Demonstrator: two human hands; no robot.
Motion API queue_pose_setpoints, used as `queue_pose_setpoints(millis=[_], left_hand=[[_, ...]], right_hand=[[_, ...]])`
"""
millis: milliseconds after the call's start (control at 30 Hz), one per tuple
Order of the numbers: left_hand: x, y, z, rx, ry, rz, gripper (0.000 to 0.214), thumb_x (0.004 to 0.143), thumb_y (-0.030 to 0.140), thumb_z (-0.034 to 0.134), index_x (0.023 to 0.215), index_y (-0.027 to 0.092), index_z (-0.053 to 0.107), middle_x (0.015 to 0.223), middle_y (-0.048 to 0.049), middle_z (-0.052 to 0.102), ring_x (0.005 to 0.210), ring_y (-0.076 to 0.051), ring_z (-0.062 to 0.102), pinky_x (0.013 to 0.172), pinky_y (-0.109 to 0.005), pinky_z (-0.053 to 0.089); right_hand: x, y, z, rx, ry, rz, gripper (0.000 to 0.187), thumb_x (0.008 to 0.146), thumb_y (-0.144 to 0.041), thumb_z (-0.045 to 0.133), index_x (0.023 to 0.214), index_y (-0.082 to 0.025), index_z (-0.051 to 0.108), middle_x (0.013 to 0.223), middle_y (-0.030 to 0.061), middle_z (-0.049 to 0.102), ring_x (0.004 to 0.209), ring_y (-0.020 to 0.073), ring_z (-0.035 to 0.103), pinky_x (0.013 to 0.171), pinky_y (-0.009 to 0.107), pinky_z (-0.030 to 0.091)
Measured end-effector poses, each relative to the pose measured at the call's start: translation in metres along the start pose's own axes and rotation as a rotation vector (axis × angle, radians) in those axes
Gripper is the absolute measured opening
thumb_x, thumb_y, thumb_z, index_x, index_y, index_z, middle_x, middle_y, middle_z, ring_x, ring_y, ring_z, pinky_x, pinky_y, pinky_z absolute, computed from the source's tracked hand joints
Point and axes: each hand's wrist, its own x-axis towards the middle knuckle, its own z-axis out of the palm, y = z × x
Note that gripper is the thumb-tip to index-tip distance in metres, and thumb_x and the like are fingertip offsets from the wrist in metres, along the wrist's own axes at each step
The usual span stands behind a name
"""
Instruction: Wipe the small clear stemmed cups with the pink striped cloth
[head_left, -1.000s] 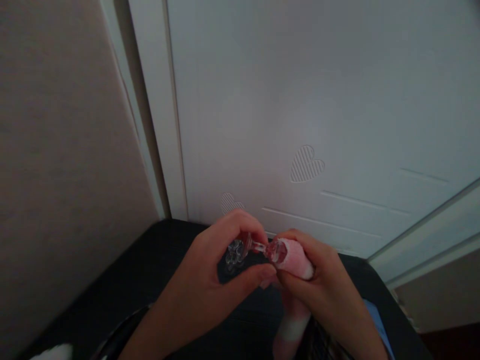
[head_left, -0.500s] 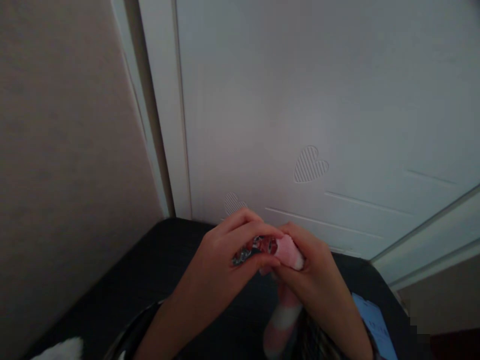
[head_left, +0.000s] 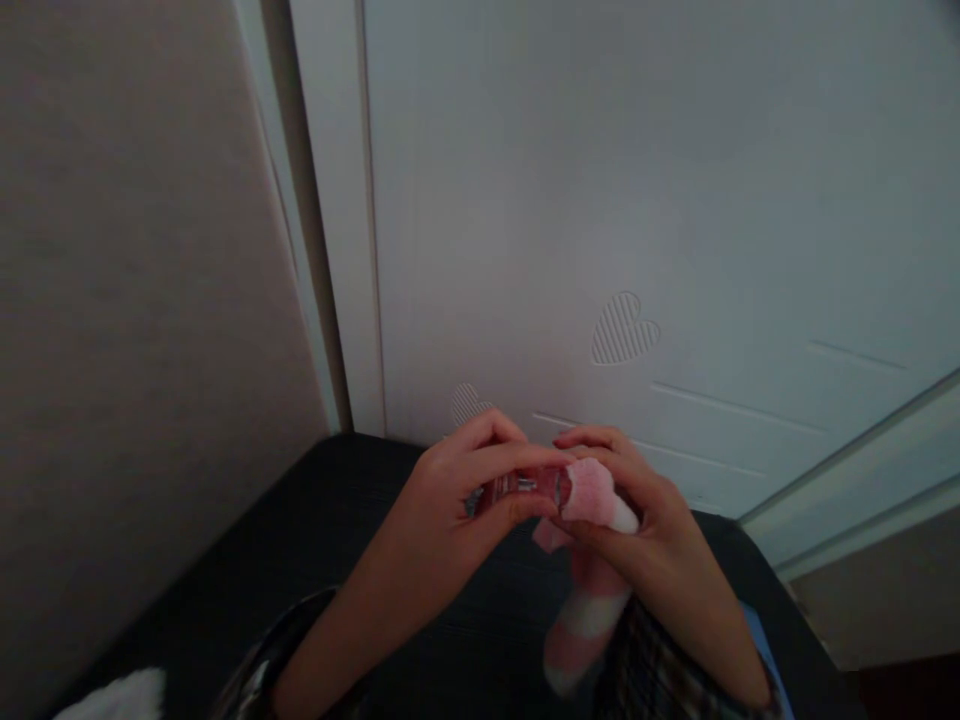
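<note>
My left hand (head_left: 457, 510) pinches a small clear glass piece with a red tint (head_left: 525, 487) between thumb and fingers. My right hand (head_left: 649, 540) wraps around a pink and white striped cloth (head_left: 592, 560), pressing its pink end against the glass piece. The cloth's tail hangs down below my right hand. Both hands meet over a black surface (head_left: 330, 530), close in front of a white door (head_left: 600, 220).
The white door bears two striped heart shapes (head_left: 625, 328) and thin grooves. A beige wall (head_left: 127, 300) stands at left. Something white and fluffy (head_left: 120, 698) shows at the bottom left, a blue item (head_left: 769, 660) at the bottom right.
The clear glass piece stuck out to the left of my left fingers; now my fingers cover most of it. The cloth end has closed up against it and both hands rose slightly.
</note>
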Motion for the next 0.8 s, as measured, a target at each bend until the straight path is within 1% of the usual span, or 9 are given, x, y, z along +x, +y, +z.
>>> queue_pose_setpoints(millis=[67,133,233,367,467,567,633,733,800], left_hand=[[-0.002,0.001,0.001,-0.063,0.005,0.034,0.028,0.086,0.009,0.074,0.104,0.029,0.081,0.087,0.003,0.061,0.075,-0.011,0.059,0.067,-0.021,0.046],[-0.003,0.001,0.003,-0.124,0.007,0.058,0.028,0.086,0.011,0.076,0.105,0.032,0.081,0.086,0.0038,0.059,0.075,-0.01,0.057,0.066,-0.02,0.046],[-0.004,-0.001,0.004,-0.153,0.009,0.037,0.026,0.087,0.015,0.076,0.105,0.033,0.081,0.085,0.0044,0.057,0.074,-0.009,0.056,0.066,-0.019,0.045],[-0.003,-0.006,0.004,-0.153,-0.012,0.001,0.022,0.092,0.02,0.072,0.109,0.033,0.077,0.091,0.0039,0.061,0.082,-0.011,0.059,0.073,-0.022,0.046],[-0.005,-0.005,0.004,-0.115,-0.047,0.034,0.024,0.099,0.023,0.062,0.118,0.035,0.07,0.102,0.003,0.063,0.091,-0.013,0.059,0.078,-0.023,0.046],[-0.006,-0.003,0.009,-0.081,-0.064,0.069,0.034,0.094,0.03,0.07,0.127,0.037,0.064,0.103,0.0036,0.06,0.082,-0.012,0.055,0.07,-0.022,0.044],[-0.006,-0.002,0.012,-0.072,-0.03,0.045,0.039,0.086,0.033,0.079,0.123,0.037,0.066,0.098,0.0049,0.06,0.076,-0.011,0.052,0.064,-0.021,0.042],[-0.005,-0.004,0.016,-0.126,0.061,-0.02,0.024,0.085,0.03,0.081,0.106,0.033,0.072,0.091,0.0058,0.062,0.076,-0.011,0.054,0.062,-0.02,0.041],[-0.005,-0.006,0.016,-0.2,0.073,-0.062,0.021,0.084,0.028,0.081,0.103,0.033,0.074,0.088,0.0056,0.063,0.075,-0.012,0.055,0.063,-0.021,0.042]], right_hand=[[-0.003,-0.001,-0.004,0.059,-0.065,0.021,0.024,0.077,-0.014,0.076,0.097,-0.028,0.077,0.124,0.0017,0.068,0.115,0.0212,0.063,0.097,0.03,0.047],[-0.006,-0.003,-0.008,0.109,-0.117,0.047,0.025,0.079,-0.012,0.074,0.099,-0.027,0.076,0.119,0.0005,0.071,0.11,0.0194,0.065,0.093,0.027,0.047],[-0.009,-0.007,-0.009,0.115,-0.141,0.073,0.018,0.081,-0.012,0.067,0.093,-0.023,0.072,0.095,-0.0014,0.073,0.09,0.0162,0.066,0.08,0.024,0.047],[-0.011,-0.007,0.001,0.019,-0.086,0.079,0.015,0.084,-0.009,0.057,0.081,-0.022,0.063,0.074,-0.0051,0.064,0.067,0.0118,0.057,0.062,0.022,0.04],[-0.011,-0.007,0.009,-0.033,-0.046,0.033,0.018,0.084,-0.006,0.053,0.083,-0.022,0.062,0.075,-0.0047,0.064,0.069,0.0123,0.058,0.062,0.023,0.039],[-0.012,-0.008,0.011,-0.051,-0.037,-0.035,0.019,0.086,-0.007,0.052,0.09,-0.022,0.063,0.084,-0.0029,0.068,0.08,0.0137,0.063,0.07,0.023,0.043],[-0.012,-0.009,0.01,-0.077,-0.051,-0.069,0.016,0.088,-0.008,0.052,0.09,-0.021,0.062,0.087,-0.002,0.069,0.082,0.0141,0.063,0.073,0.024,0.043],[-0.012,-0.008,0.011,-0.127,-0.064,-0.089,0.012,0.09,-0.011,0.053,0.089,-0.02,0.06,0.085,-0.0013,0.066,0.078,0.0139,0.06,0.07,0.025,0.042],[-0.011,-0.007,0.012,-0.12,-0.082,-0.056,0.007,0.094,-0.016,0.055,0.096,-0.02,0.06,0.088,-0.0012,0.066,0.079,0.0137,0.06,0.069,0.024,0.043]])
